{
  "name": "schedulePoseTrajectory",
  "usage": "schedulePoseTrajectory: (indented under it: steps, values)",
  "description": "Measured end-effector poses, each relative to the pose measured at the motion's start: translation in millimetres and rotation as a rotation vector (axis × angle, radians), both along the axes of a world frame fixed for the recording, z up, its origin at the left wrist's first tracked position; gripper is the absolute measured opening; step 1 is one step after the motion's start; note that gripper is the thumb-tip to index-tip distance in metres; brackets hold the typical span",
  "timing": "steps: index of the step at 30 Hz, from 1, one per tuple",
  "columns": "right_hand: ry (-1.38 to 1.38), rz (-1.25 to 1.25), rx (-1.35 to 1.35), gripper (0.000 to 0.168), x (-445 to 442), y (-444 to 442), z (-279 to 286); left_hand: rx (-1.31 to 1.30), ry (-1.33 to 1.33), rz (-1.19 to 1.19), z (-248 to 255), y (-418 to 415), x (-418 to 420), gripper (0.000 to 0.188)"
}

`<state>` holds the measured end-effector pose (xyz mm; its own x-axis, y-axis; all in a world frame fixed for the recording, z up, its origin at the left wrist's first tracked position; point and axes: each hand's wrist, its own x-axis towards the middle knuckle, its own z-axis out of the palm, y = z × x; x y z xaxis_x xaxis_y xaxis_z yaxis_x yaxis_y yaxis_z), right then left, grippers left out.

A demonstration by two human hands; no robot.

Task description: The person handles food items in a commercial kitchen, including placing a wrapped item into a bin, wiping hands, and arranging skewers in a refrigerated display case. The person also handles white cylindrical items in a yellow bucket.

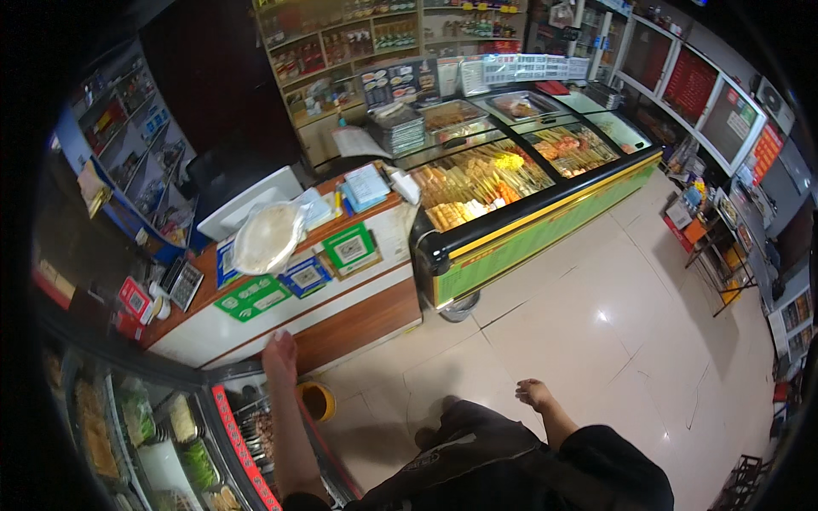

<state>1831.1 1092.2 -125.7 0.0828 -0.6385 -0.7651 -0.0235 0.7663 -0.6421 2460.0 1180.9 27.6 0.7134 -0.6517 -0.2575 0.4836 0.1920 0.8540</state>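
Observation:
My left hand (280, 350) hangs over the near glass food case, close to the front panel of a service counter (358, 319). Its fingers are bunched and partly hidden, so I cannot tell whether anything is in them. My right hand (535, 393) is held out over the tiled floor with nothing in it, its fingers loosely bent and apart. On the counter's wooden top sits a round, pale item (268, 239) wrapped in clear plastic. Beside it are paper pads (365, 186) and a calculator (181, 285). Green and blue signs with printed codes, including a green sign (350, 248), are fixed to the counter front.
A chilled display case (549, 207) full of skewers adjoins the counter, with stacked metal trays (397, 129) on it. The glass food case (160, 460) at lower left holds greens. A yellow bin (317, 401) stands on the floor (594, 332). A side table (735, 223) lines the right.

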Motion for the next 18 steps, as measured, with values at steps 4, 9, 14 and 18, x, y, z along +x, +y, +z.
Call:
schedulePoseTrajectory:
  steps: [4,9,14,18]
  values:
    - [0.047,-0.064,-0.008,0.022,-43,19,5,-0.182,0.194,0.052,67,-92,28,0.043]
    - [0.189,-0.495,0.376,0.018,-156,62,-54,-0.219,0.292,0.132,49,-128,1,0.037]
    - [0.242,-0.704,0.532,0.013,-237,48,-41,-0.320,0.210,0.152,13,-88,30,0.038]
    - [0.287,-0.744,0.444,0.010,-295,-3,-19,-0.246,0.165,0.408,37,-116,15,0.043]
